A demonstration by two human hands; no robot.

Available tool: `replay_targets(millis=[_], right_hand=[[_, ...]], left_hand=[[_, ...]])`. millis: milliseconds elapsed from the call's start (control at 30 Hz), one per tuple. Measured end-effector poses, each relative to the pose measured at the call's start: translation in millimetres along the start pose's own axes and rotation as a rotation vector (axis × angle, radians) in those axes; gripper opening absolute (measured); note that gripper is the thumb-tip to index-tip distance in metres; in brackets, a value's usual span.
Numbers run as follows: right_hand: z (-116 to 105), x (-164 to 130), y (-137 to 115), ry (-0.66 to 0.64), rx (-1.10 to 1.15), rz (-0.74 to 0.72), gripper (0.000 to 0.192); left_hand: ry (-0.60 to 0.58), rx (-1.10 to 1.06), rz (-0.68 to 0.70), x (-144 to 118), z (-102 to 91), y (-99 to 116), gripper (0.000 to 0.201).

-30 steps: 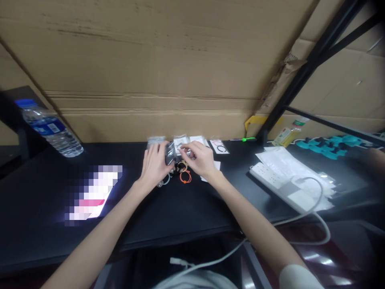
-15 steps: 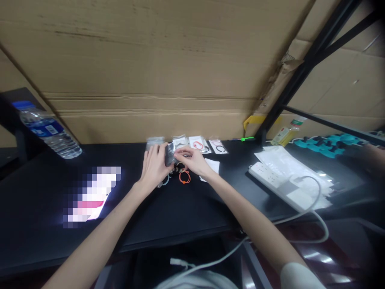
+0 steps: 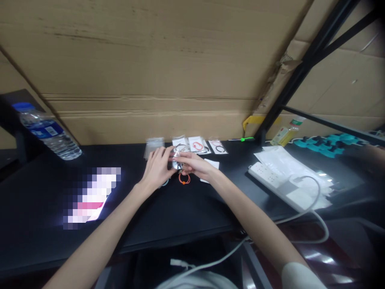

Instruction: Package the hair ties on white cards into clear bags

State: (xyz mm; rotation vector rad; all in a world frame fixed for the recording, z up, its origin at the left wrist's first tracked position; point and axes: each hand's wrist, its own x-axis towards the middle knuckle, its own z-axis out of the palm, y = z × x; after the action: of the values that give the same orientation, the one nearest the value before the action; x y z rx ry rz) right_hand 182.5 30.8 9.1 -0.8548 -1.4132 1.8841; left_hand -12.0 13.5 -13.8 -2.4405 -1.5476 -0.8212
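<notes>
Pinching a small clear packet [image 3: 176,161] between both hands' fingers [image 3: 168,154].

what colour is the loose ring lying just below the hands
Orange; the loose ring lies on the black table, seen clearest in the head view.

Orange loop [image 3: 184,179] on black desk [image 3: 186,208]; blue-capped clear bottle [image 3: 48,130]; teal blocks [image 3: 327,143]; white power strip [image 3: 279,182]
</notes>
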Motion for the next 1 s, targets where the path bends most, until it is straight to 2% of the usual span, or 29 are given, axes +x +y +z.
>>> replay_targets(millis=[200, 367, 467, 567, 700, 800, 900, 1000], right_hand=[[2, -2, 0, -0.027, 0.015, 0.038, 0.042], [2, -2, 3, -0.092, 0.007, -0.001, 0.047], [1, -3, 2, -0.114, -0.065, -0.022, 0.051], [-7, -5, -7, -0.125, -0.236, -0.047, 0.045], [-39, -17, -29, -0.117, -0.55, -0.058, 0.043], [-76, -30, -39, 0.06, -0.763, -0.037, 0.041], [-111, -39, -39, 0.265, -0.999, 0.1, 0.042], [-131, -42, -33, 0.322, -1.12, 0.252, 0.056]], left_hand=[[-0.013, -0.011, 0.038, -1, 1.0, 2, 0.064], [-0.019, -0.01, 0.043, -2, 2.2, 2, 0.064], [-0.032, -0.004, 0.024, -2, 1.2, 2, 0.063], [-0.012, 0.025, -0.019, -1, -0.6, 0, 0.06], [0.06, 0.075, -0.163, 1, -2.7, -4, 0.057], [0.067, 0.084, -0.209, 1, -3.8, -6, 0.058], [0.051, 0.071, -0.204, 2, -4.5, -5, 0.059], [0.035, 0.041, -0.185, 2, -4.6, -4, 0.06]])
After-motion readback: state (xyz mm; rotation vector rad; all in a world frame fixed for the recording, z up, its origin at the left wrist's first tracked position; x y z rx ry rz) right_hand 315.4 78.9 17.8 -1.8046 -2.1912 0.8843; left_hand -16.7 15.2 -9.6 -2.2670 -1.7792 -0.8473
